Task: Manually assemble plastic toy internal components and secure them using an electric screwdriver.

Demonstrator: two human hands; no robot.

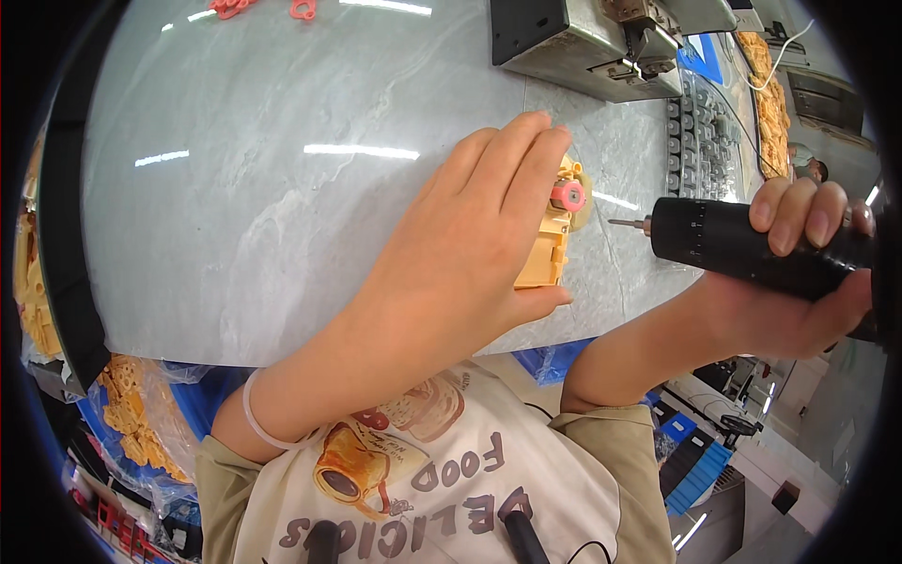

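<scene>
The left hand is pressing down on a yellow plastic part lying on the grey worktop, its grip closing over the part's top and side; a pink round piece is showing at the part's far end. The right hand is wrapping firmly around a black electric screwdriver, its bit pointing at the pink piece from just beside it. The part is looking light, stiff and somewhat brittle; holding it flat by its body seems safest. Most of the part is hiding under the fingers; the screwdriver's rear is cut off.
</scene>
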